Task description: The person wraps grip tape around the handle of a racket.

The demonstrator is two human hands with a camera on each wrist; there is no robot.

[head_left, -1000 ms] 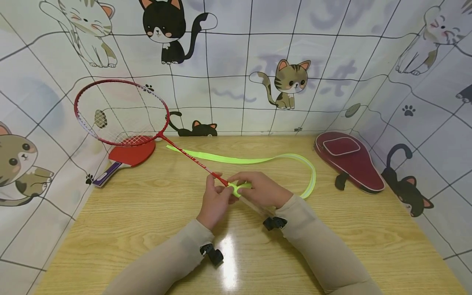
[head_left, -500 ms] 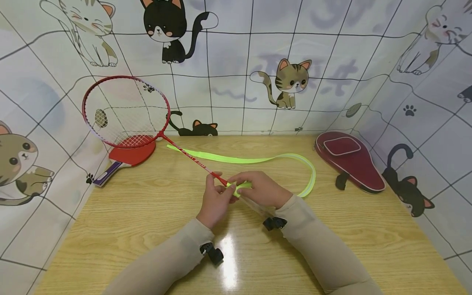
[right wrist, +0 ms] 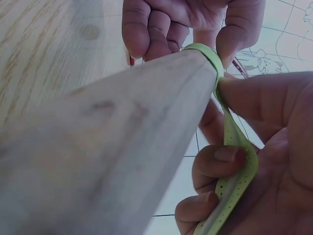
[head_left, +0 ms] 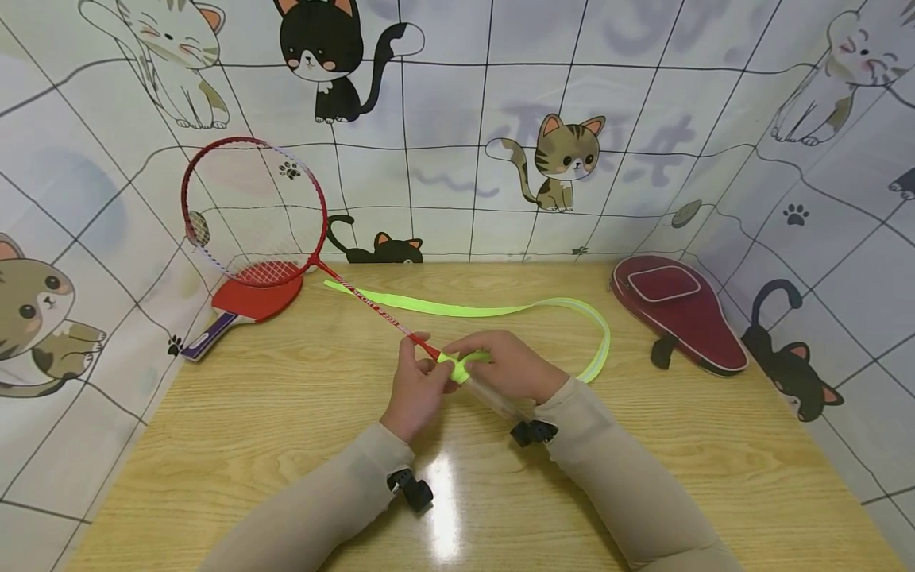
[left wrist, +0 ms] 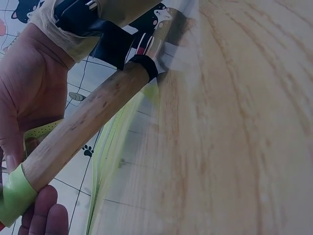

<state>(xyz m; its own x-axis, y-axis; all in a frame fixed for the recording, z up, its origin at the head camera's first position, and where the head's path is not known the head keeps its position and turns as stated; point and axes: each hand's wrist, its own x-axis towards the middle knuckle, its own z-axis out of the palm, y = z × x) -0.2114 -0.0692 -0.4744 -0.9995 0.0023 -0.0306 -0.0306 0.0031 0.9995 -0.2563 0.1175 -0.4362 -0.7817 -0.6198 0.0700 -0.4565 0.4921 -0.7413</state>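
Observation:
A red badminton racket (head_left: 375, 309) slants across the head view, its head up at the left and its handle toward me. Bare wood shows on the handle (left wrist: 93, 116) in the left wrist view. Yellow-green perforated grip tape (right wrist: 237, 183) circles the handle's upper end, near the red cone. My left hand (head_left: 417, 395) holds the racket there, thumb on the wrapped tape. Close beside it, my right hand (head_left: 509, 367) pinches the tape, its loose length running through the curled fingers. Beyond the hands, the tape's tail curves over the table to the racket shaft.
A red table tennis bat (head_left: 268, 300) lies at the left, partly behind the racket head. At the right is a dark red bat case (head_left: 675, 314). Cat-printed sheeting stands around the back and sides of the wooden table (head_left: 300, 405).
The racket has turned about its shaft: its head looks narrower, the left rim has shifted right and the top edge has risen. Both hands stay nearly in place.

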